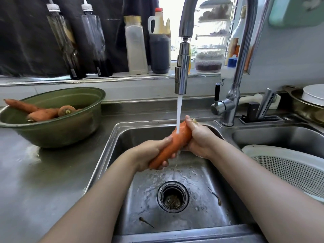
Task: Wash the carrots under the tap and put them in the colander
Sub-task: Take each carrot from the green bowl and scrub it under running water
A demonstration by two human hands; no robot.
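No legible text; white bottle (227, 76) lettering partly hidden, unreadable.

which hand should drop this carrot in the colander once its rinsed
Right. The colander sits on the right side, nearest the right hand, which grips the thick end of the carrot. The left hand would probably have to cross over.

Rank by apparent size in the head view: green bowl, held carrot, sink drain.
1. green bowl, clearly largest.
2. held carrot and sink drain: similar area, carrot longer but nearer, so unranked.
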